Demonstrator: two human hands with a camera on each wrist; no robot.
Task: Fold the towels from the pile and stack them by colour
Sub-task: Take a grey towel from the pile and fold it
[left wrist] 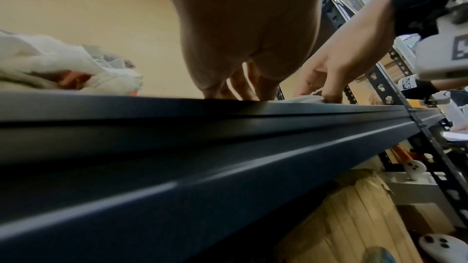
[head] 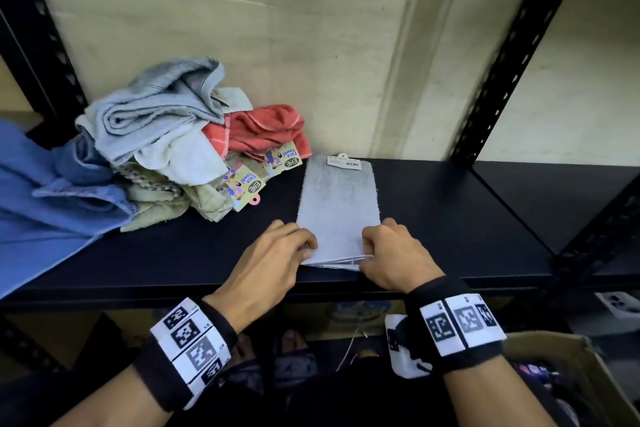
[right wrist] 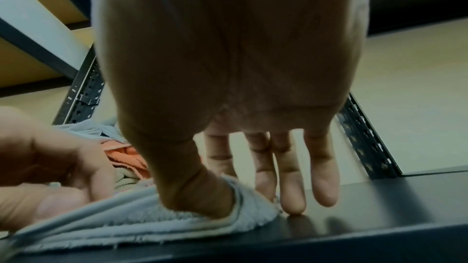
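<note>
Dark shelf [head: 450, 218] carries a folded grey towel [head: 337, 198]; jumbled towel pile [head: 180, 149] lies left.

Fluffy cloth towel [head: 337, 208]; matt metal shelf [head: 450, 218].

Head view looks down on the shelf [head: 433, 218]; both wrist views sit close at its front edge.

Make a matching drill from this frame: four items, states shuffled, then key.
Items:
1. grey towel
2. red towel
3. blue cloth
4. white tag

States:
A. far left, draped over the shelf edge
B. on the grey towel's far end
C. near corners held by both hands
D. crumpled in the pile, right side

Pairs: 1-C, 2-D, 3-A, 4-B
</note>
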